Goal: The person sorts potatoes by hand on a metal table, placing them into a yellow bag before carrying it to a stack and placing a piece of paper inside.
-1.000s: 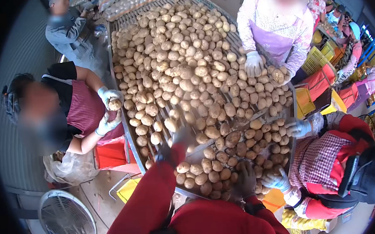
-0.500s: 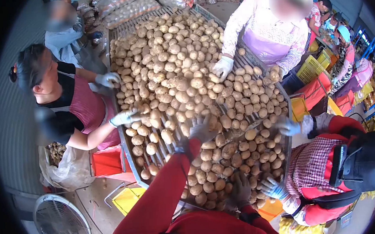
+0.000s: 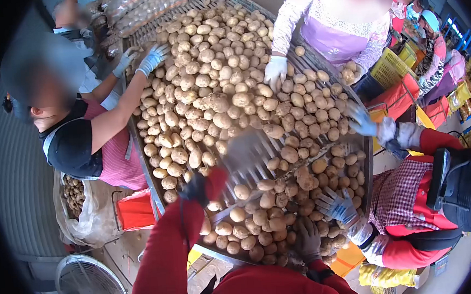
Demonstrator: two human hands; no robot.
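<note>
My left hand (image 3: 242, 149), in a grey glove at the end of a red sleeve, is smeared by motion over the slatted part of the sorting table (image 3: 251, 173). Its fingers do not show clearly. Loose potatoes (image 3: 211, 118) with soil on them are heaped just beyond it. At the near side, my right hand (image 3: 308, 240), also gloved in grey, rests with fingers stretched out on potatoes (image 3: 259, 217) near the table's edge. I see nothing gripped in it.
Co-workers' gloved hands reach over the table from the left (image 3: 153, 59), the far side (image 3: 275, 72) and the right (image 3: 338, 206). A floor fan (image 3: 91, 288) and a red crate (image 3: 135, 210) stand at the left. Filled mesh sacks (image 3: 150, 13) lie at the far end.
My left hand has swept over the slats, and more bare slats show around it. My right hand stays nearly in place. The left co-worker's hands have moved toward the far end.
</note>
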